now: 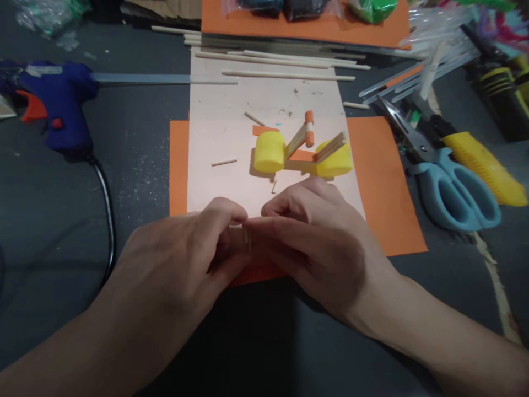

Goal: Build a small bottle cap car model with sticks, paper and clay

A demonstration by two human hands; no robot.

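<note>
My left hand (177, 259) and my right hand (326, 242) meet at the near edge of the white sheet (219, 187). Both are closed, fingertips pinched round short wooden sticks (247, 237), mostly hidden by the fingers. Just beyond stands a small build: two yellow foam cylinders (269, 153) joined by an orange strip (302, 156), with bundles of wooden sticks (334, 145) slanting up from them. A small stick piece wrapped with orange ends (309, 129) tops the left bundle. Loose stick bits (224, 162) lie on the sheet.
A blue glue gun (61, 105) with a glue stick and black cable lies left. Long wooden sticks (285, 75) lie across the back. Blue-handled scissors (450, 187) and a yellow cutter (487, 168) lie right. Orange paper (388, 193) sits under the white sheet.
</note>
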